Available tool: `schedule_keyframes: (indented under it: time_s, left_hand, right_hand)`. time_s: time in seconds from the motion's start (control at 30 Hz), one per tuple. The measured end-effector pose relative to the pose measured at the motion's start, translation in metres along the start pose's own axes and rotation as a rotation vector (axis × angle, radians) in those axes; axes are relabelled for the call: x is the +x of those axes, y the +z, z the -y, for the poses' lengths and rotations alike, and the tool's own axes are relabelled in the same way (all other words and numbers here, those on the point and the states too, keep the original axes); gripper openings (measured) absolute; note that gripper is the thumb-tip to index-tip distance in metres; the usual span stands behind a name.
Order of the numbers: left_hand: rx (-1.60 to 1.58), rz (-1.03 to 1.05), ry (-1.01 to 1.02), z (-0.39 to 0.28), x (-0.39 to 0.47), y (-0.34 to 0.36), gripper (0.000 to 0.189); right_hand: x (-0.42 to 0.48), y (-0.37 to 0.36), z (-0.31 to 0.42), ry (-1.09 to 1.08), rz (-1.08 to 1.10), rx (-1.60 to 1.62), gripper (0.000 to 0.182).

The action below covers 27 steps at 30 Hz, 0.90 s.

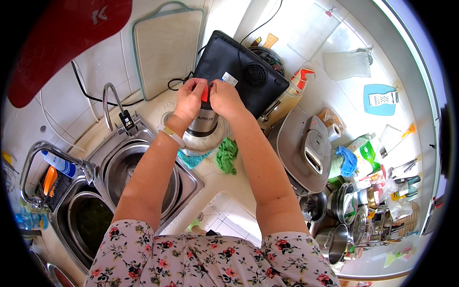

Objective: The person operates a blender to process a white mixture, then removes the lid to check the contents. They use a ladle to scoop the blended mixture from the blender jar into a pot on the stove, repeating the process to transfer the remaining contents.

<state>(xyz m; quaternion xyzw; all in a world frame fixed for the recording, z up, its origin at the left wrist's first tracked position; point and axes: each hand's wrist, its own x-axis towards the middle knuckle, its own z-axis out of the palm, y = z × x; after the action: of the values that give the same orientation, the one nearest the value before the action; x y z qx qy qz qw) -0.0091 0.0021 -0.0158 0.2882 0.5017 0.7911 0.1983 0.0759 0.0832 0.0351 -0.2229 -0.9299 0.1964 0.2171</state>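
Observation:
Both hands meet at the top of a steel-bodied kitchen appliance (203, 122), which looks like the motor head of a food chopper. My left hand (189, 98) pinches the left side of its black top, beside a red part (205, 94). From the right, my right hand (226, 97) grips the same top with curled fingers. The steel body rests on a clear, lidded bowl (202, 143) on the counter. A teal cloth (193, 159) lies against the bowl's near side. Just right of it is a crumpled green cloth (226, 156). My fingers hide part of the appliance's top.
Behind my hands, a black appliance (233, 61) leans with its vented underside facing me. A double sink holds a steel basin (122, 150) and another basin with dark green contents (89, 224). To the right stand a grey rice cooker (301, 147) and several pots (333, 244).

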Motion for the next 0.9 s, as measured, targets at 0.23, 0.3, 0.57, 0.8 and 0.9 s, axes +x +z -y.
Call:
schedule_keyframes:
  time_s: [0.23,0.3,0.57,0.8,0.9]
  left_hand:
    - [0.070,0.005,0.016,-0.001,0.000,0.001,0.026]
    - [0.084,0.002,0.014,-0.001,-0.001,-0.001,0.027]
    - [0.070,0.000,0.025,-0.006,-0.003,0.002,0.026]
    - [0.046,0.006,0.016,-0.014,-0.007,0.004,0.022]
    - [0.052,0.029,0.014,-0.012,-0.005,0.001,0.023]
  right_hand:
    - [0.001,0.003,-0.005,-0.031,-0.007,-0.023,0.032]
    - [0.000,0.002,-0.003,-0.028,0.003,-0.037,0.032]
    - [-0.002,0.000,-0.001,-0.024,-0.029,-0.016,0.030]
    - [-0.006,-0.003,0.003,0.009,-0.035,0.021,0.030]
    - [-0.004,0.002,-0.005,-0.013,-0.028,0.060,0.031]
